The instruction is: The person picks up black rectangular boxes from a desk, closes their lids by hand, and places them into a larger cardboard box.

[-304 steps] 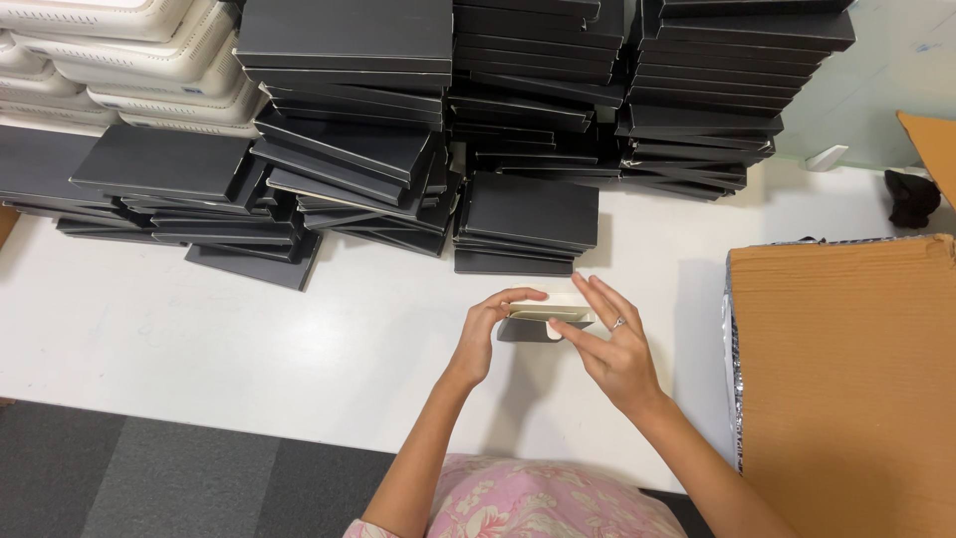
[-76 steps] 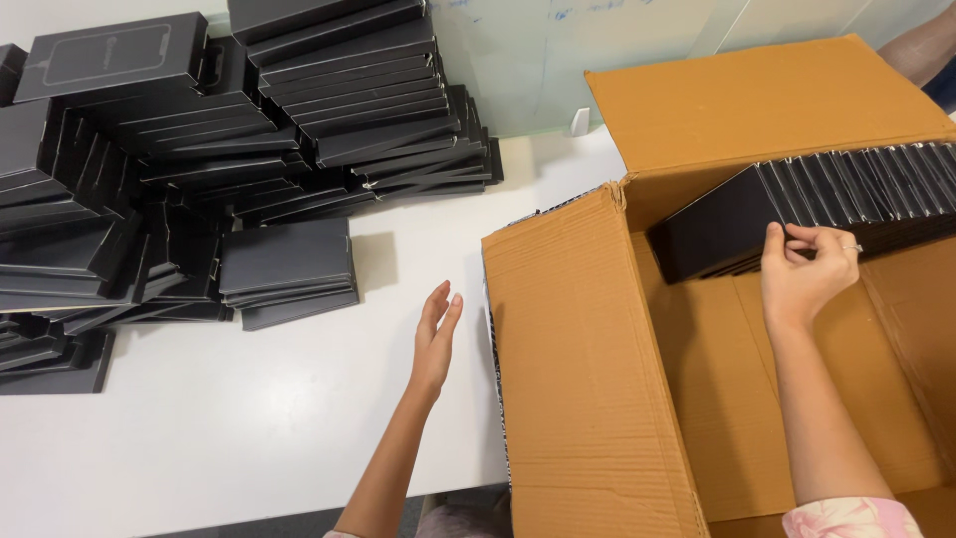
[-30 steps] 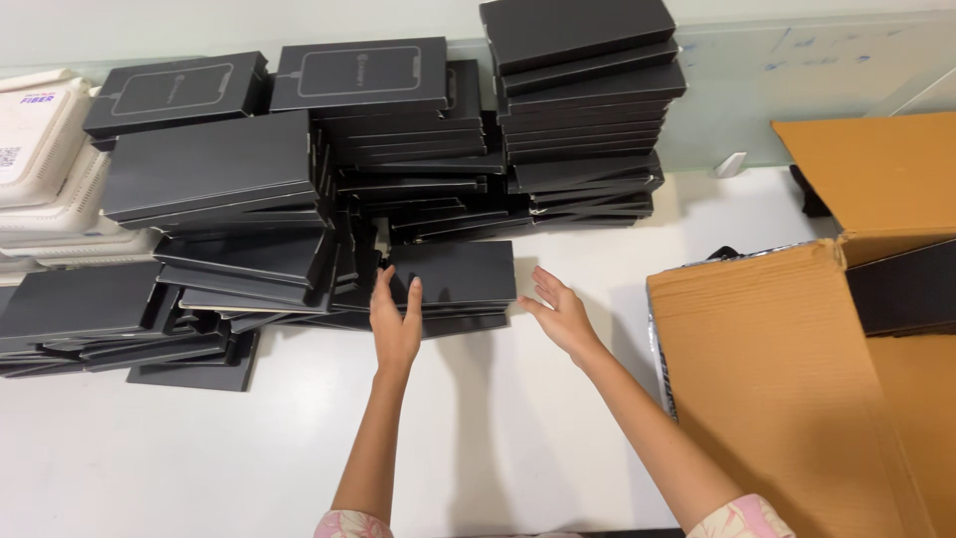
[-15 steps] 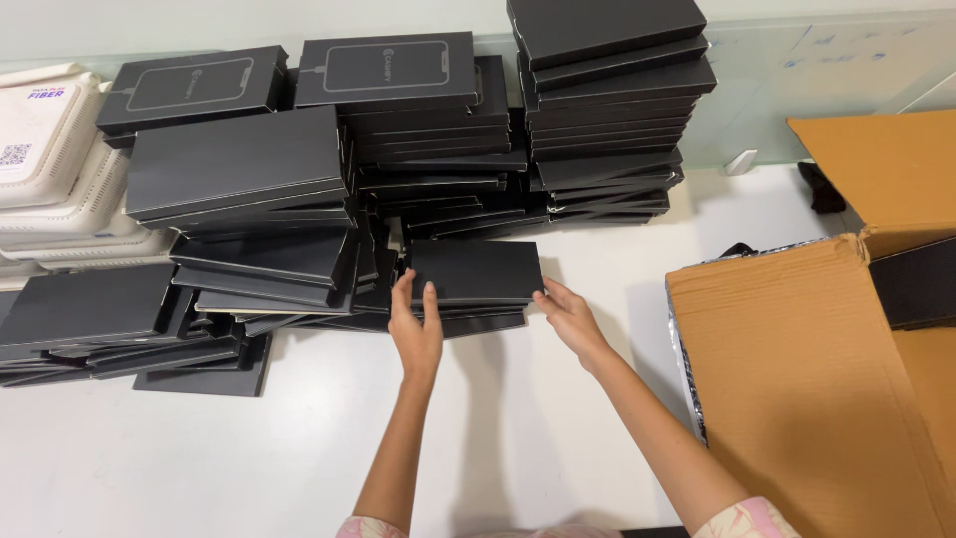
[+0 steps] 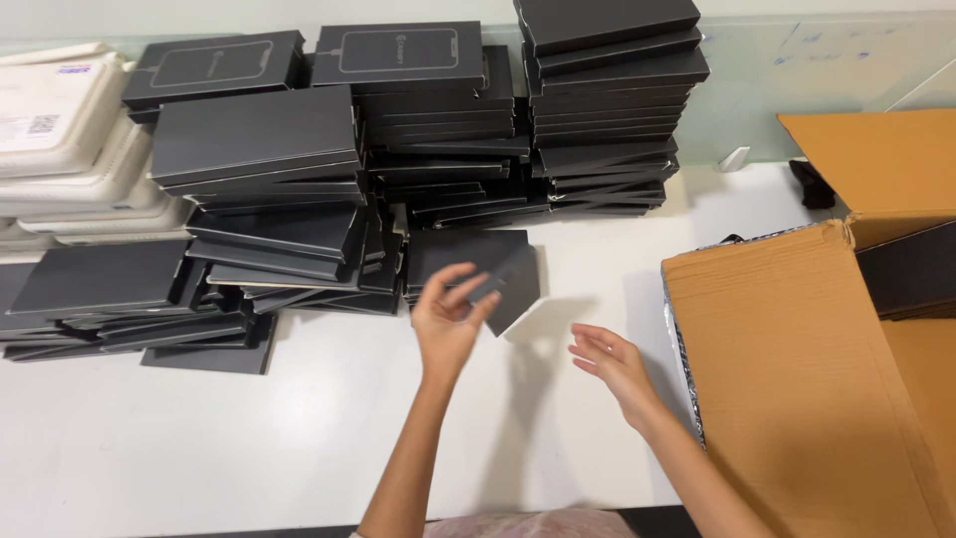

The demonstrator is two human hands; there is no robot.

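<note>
Many flat boxes crowd the far half of the white table (image 5: pixel 199 428) in front of you. At ten o'clock sits a heap of cream-white trays (image 5: pixel 60 149), stacked unevenly against the wall. Next to them, from about ten through twelve o'clock, rise the black box stacks (image 5: pixel 398 130), some tidy and tall, others slumped and fanned out at their base. A low pile of black boxes (image 5: pixel 448 254) lies at the near edge of those stacks, at about twelve o'clock.

Your left hand (image 5: pixel 446 324) is raised just above the table at twelve o'clock, fingers curled and pinching the black box (image 5: pixel 510 289) by its near left corner. That box is tilted, its far end over the low pile and its lower right edge hanging clear above the table, where it throws a shadow.

Your right hand (image 5: pixel 612 361) hovers at one o'clock, just right of the box and not touching it, palm turned inward with the fingers loosely spread and empty.

At two to three o'clock stands the open cardboard carton (image 5: pixel 787 379), its flap folded towards you. Inside, near its far wall, a row of black boxes (image 5: pixel 911 274) stands on edge. A small dark object (image 5: pixel 812 184) lies on the table behind the carton.
</note>
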